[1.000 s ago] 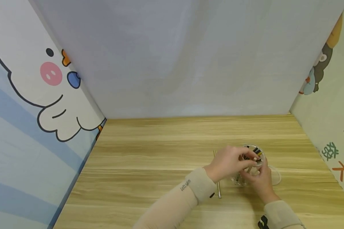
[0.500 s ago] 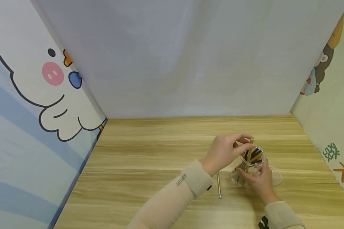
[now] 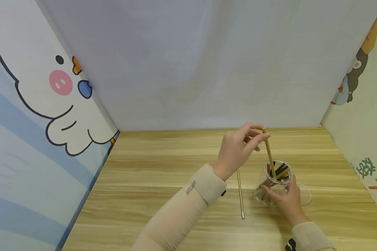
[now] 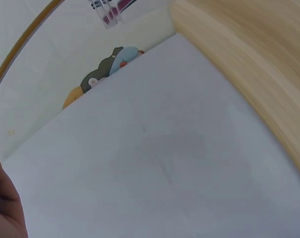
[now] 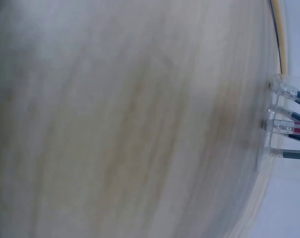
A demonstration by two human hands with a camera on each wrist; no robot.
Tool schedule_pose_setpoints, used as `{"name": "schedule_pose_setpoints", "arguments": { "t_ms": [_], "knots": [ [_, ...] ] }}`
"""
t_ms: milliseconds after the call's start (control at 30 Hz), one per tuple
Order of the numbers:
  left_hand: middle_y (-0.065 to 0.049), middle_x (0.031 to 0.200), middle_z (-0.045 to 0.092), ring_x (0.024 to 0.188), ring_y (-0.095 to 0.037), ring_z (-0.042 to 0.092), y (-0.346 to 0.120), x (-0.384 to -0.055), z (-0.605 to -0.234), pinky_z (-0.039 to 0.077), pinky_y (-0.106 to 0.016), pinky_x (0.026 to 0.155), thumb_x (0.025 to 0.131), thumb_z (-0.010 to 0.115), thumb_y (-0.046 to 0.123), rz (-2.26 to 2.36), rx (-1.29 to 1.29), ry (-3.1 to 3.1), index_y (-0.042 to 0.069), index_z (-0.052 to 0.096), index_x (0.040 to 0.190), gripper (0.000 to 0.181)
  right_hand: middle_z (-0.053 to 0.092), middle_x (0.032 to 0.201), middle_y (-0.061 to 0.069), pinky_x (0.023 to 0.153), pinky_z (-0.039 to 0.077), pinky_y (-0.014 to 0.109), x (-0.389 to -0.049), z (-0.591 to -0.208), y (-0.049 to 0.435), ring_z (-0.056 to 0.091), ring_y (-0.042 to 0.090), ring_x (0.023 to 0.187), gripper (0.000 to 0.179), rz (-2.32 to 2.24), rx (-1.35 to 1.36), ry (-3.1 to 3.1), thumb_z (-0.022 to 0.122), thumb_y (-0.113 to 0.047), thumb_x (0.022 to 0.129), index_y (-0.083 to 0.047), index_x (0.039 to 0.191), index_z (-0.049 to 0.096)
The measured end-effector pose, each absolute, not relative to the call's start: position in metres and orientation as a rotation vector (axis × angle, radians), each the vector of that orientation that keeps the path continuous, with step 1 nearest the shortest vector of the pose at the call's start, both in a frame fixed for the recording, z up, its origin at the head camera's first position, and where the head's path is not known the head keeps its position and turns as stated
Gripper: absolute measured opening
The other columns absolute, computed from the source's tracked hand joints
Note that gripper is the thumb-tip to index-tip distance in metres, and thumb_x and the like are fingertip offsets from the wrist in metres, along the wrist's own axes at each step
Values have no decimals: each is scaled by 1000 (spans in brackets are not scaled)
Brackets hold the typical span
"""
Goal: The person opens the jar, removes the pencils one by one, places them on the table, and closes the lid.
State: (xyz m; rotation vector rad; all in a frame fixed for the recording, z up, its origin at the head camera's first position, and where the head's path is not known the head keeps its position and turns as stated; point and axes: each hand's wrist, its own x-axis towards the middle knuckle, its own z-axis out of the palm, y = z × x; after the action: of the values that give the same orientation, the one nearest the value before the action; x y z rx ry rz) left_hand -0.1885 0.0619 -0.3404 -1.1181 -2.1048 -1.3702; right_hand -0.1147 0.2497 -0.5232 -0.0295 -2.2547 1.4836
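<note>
Head view: left hand (image 3: 237,150) pinches gold pencil (image 3: 268,150) near top, lower end inside clear cup (image 3: 263,179); right hand (image 3: 286,202) grips cup's side — hands apart. Second pencil (image 3: 240,197) lies on table (image 3: 176,150). Right wrist view adds dark sticks (image 5: 296,154) with clear tips. Compared with half second ago — gold pencil higher, top farther left; right hand's grip unchanged.

Golden-tan pencil (image 3: 268,150), clear cup (image 3: 280,188), streaked yellow-brown tabletop (image 3: 176,157), cream sleeve (image 3: 179,209), pale grey backdrop (image 3: 188,69)

Cartoon-printed sheets (image 3: 28,73) suggest a screened booth (image 3: 188,62).
</note>
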Motion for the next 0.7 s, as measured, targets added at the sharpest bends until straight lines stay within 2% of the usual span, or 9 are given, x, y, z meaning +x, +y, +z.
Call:
{"name": "schedule_pose_setpoints", "arguments": {
  "t_ms": [200,367,500,633,700],
  "knots": [
    [-12,90,77,64,-13,70,55,-196,-335,50,-10,55,97,64,14,-1502,-1000,-2072,1,63,111,20,54,106,-40,94,31,2,-114,-524,250,50,-17,104,82,1471,-14,-2240,82,8,67,5,137,40],
    [-12,90,76,67,-13,70,48,-204,-337,40,-19,45,98,64,19,-1673,-851,-2104,2,65,118,26,54,105,-39,93,33,2,-115,-525,250,51,-17,102,85,1464,-7,-2228,82,9,65,5,138,40],
    [-12,90,76,66,-14,69,44,-211,-346,36,-21,43,97,65,21,-1772,-755,-2150,3,66,119,28,52,106,-40,95,31,2,-115,-525,250,50,-18,103,85,1467,-26,-2235,82,9,65,4,139,40],
    [-12,87,76,65,-18,70,41,-216,-357,42,-20,48,96,66,23,-1796,-679,-2209,4,67,117,28,51,109,-40,95,33,1,-116,-526,250,50,-17,104,86,1454,-27,-2256,82,8,67,3,141,38],
    [-11,87,76,66,-21,70,40,-217,-363,50,-23,53,96,66,25,-1800,-648,-2244,4,68,117,29,51,110,-40,94,34,1,-116,-526,250,50,-16,104,86,1452,-21,-2261,82,7,68,2,142,38]
  ]
}}
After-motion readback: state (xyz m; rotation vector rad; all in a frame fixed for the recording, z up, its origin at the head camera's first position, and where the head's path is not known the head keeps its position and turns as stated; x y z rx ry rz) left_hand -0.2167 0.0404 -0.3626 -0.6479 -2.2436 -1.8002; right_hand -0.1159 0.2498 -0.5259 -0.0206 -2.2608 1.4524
